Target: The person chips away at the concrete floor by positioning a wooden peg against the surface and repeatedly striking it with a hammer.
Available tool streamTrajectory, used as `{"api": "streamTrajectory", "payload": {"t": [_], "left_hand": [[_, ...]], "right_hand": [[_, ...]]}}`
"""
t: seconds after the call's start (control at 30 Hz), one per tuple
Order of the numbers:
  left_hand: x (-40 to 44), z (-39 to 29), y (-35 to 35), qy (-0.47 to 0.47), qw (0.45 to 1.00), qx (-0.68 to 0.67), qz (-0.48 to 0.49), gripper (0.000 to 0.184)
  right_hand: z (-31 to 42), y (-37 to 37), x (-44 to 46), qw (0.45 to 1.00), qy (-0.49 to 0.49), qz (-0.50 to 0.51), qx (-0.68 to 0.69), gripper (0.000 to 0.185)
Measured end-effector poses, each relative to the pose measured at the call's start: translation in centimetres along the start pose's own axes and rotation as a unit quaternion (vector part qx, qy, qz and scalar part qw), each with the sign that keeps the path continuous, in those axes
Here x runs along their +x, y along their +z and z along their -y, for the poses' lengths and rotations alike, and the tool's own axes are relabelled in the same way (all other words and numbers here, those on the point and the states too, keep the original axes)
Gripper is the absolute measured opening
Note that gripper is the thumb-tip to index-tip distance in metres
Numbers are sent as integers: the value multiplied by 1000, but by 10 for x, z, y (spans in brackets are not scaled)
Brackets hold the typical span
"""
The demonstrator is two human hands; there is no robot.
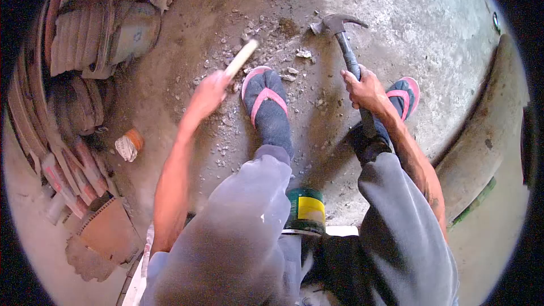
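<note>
My right hand (367, 88) is wrapped round the dark grip of a claw hammer (348, 51), whose head points away from me above the floor. In my left hand (208, 95) is a pale, stick-like handle (242, 58); motion blur smears it, and its far end is too unclear to name. Below that end lies broken rubble (266, 42), grey chips and dust on the concrete floor (391, 0). My left foot, in a dark sock and pink flip-flop (266, 99), rests beside the rubble. The other flip-flop (409, 97) shows beyond my right wrist.
A green can with a yellow label (310, 208) stands between my legs. Stacked sacks or folded material (105, 37) line the left, with a crumpled orange-white wrapper (130, 144) and torn cardboard (110, 229) nearby. A large curved grey object (481, 141) borders the right.
</note>
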State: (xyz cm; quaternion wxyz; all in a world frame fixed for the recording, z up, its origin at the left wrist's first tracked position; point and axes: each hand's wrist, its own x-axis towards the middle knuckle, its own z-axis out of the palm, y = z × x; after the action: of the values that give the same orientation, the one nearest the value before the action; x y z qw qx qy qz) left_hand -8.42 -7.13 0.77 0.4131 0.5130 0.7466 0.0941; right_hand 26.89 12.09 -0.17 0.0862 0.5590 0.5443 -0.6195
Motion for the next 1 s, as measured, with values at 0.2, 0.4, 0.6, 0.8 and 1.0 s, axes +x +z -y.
{"api": "streamTrajectory", "payload": {"t": [0.2, 0.4, 0.6, 0.8, 1.0], "left_hand": [[-35, -23, -44, -196, 965, -173, -7, 34], [41, -58, 3, 20, 992, -84, -96, 37], [40, -73, 13, -79, 993, -3, -88, 33], [0, -31, 7, -112, 990, -53, -64, 31], [33, -52, 17, -25, 992, -104, -73, 31]], "right_hand": [[-2, 1, -1, 1000, -1, -2, -8, 33], [0, 3, 1, 1000, 24, -7, -2, 34], [0, 3, 1, 1000, 22, 0, 22, 32], [-6, 1, 3, 1000, 9, 4, 3, 37], [-6, 1, 3, 1000, 10, -4, -6, 38]]}}
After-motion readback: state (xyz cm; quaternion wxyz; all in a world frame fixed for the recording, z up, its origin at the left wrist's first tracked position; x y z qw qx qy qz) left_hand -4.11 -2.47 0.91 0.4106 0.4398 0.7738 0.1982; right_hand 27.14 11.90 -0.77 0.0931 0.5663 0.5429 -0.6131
